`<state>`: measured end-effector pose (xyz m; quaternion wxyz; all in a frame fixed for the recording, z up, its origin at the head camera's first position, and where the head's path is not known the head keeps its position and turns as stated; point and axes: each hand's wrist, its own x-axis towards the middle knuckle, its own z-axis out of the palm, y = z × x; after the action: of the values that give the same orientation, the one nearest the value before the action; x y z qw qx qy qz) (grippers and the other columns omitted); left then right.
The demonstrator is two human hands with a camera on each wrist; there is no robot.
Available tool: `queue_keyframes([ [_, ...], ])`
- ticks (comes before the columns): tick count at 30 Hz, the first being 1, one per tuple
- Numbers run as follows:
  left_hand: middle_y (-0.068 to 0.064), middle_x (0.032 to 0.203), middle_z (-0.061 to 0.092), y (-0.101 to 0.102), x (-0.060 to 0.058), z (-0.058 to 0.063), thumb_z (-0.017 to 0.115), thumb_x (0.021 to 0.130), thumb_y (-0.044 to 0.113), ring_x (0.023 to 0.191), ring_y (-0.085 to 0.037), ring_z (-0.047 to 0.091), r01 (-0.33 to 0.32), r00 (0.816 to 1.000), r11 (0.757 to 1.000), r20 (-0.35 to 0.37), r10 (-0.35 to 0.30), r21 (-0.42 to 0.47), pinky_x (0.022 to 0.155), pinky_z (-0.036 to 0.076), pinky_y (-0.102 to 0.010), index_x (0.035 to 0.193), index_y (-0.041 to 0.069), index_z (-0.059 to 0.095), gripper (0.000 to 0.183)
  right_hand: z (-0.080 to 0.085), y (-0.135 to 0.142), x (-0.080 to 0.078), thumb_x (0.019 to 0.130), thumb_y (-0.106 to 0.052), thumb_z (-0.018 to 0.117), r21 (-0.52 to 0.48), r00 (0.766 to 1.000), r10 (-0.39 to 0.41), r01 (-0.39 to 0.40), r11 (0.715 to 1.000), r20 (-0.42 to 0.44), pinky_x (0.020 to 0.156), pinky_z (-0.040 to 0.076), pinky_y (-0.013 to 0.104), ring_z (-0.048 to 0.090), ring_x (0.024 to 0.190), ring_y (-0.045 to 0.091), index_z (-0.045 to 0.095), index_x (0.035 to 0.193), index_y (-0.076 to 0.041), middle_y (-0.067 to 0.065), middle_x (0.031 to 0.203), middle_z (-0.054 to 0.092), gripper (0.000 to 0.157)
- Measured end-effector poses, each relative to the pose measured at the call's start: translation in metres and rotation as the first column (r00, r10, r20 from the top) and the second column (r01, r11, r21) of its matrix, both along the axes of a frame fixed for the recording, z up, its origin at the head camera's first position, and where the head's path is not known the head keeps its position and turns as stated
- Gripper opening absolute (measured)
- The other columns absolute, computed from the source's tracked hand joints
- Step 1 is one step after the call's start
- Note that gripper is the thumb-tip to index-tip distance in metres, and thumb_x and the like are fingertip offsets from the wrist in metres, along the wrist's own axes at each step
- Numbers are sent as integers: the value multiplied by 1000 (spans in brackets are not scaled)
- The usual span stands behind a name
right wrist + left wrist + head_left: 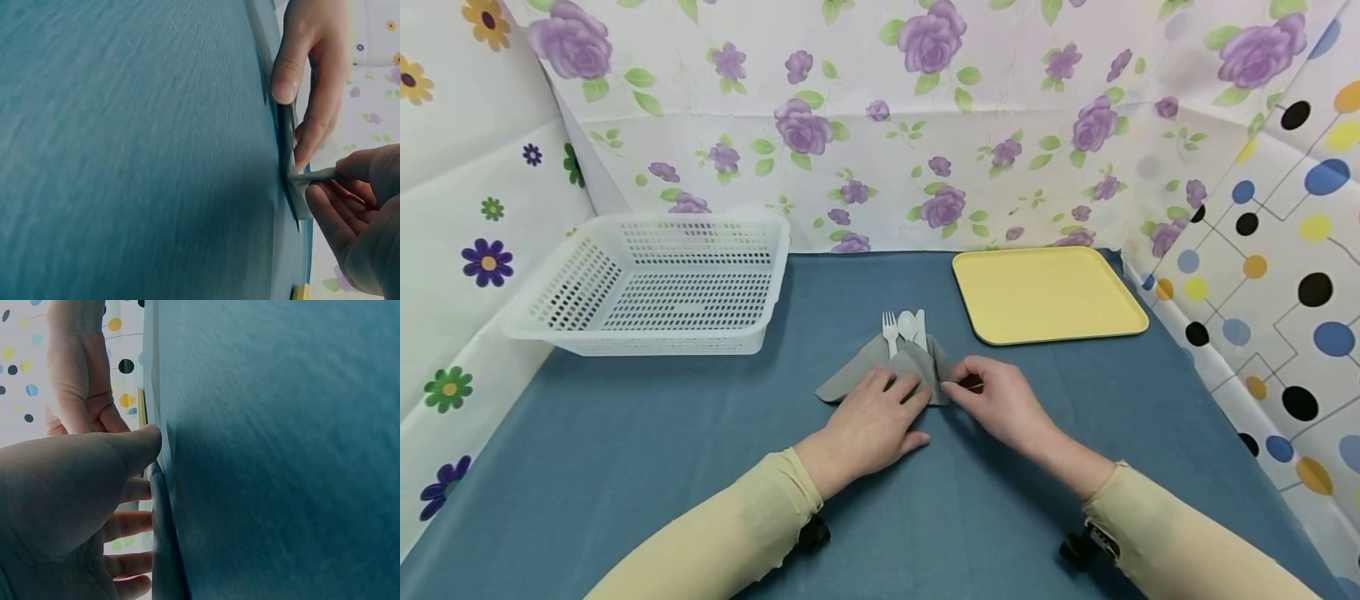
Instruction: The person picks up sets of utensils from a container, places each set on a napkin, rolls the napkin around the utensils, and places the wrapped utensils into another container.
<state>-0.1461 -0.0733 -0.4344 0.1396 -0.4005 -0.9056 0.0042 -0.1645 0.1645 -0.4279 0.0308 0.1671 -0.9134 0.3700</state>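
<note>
A grey cloth napkin (852, 377) lies folded around a white fork (890, 327), spoon (907, 325) and knife (921, 329), whose upper ends stick out at the far side. My left hand (874, 421) rests on the napkin with its fingers spread and pressing the folded cloth down. On the napkin's right side, my right hand (1000, 400) pinches a grey edge of it between thumb and fingers. That pinched fold (322, 175) shows as a narrow raised strip in the right wrist view. The cutlery's lower parts are hidden under the cloth.
A white perforated plastic basket (745, 340) stands at the back left. To the back right lies a yellow tray (1048, 292). A blue cloth (647, 450) covers the table, and patterned sheets (880, 150) hang behind and along both sides.
</note>
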Motion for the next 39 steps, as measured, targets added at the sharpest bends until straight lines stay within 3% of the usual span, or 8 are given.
queue_keyframes([
  [12,-10,150,63,-4,-2,-3,74,105,54,126,-32,61,10,999,1000,49,-11,25,114,49,-51,149,14,69,60,-5,-13,-2,102,-17,84,-12,995,8,-10,1000,-95,74,60,35,70,84,10,84,106,-16,-5,99,78,4],
  [18,-7,153,62,-6,-5,-3,71,107,56,128,-31,60,2,996,1000,88,-1,-12,118,46,-52,154,17,66,61,-8,-12,-2,101,-9,84,29,994,76,-73,997,-84,87,64,42,75,101,19,84,122,-11,4,123,77,21],
  [22,-6,153,62,-8,-6,-2,70,107,57,128,-30,61,3,996,1000,90,-1,-22,118,45,-53,155,19,65,61,-10,-9,-1,99,-9,85,122,991,94,-82,989,-98,90,64,45,75,109,25,81,127,-4,10,135,72,28],
  [26,-8,154,62,-9,-7,-1,71,107,55,132,-32,60,8,995,1000,98,-7,-15,119,45,-55,154,19,66,60,-11,-8,1,100,-19,86,245,985,62,-21,969,-161,74,59,41,67,88,22,78,104,-6,9,112,70,16],
  [29,-8,157,60,-10,-8,0,70,108,55,138,-32,59,-4,990,1000,138,6,-15,123,41,-56,155,18,65,61,-11,-6,1,104,-22,81,273,989,27,13,962,-144,63,48,37,53,70,18,63,88,-10,6,91,57,27],
  [34,-13,156,59,-13,-6,2,70,108,53,143,-33,56,-34,982,999,187,30,19,127,37,-57,153,14,65,59,-12,-3,-1,108,-22,74,243,998,-53,56,968,-22,57,41,36,46,60,17,53,81,-12,5,78,47,35],
  [39,-20,143,62,-15,-2,1,74,107,48,127,-36,63,-26,987,996,159,12,84,116,49,-51,145,7,68,56,-11,-1,-2,108,-25,74,246,997,-71,61,967,30,57,39,36,46,60,19,53,82,-11,6,75,47,36],
])
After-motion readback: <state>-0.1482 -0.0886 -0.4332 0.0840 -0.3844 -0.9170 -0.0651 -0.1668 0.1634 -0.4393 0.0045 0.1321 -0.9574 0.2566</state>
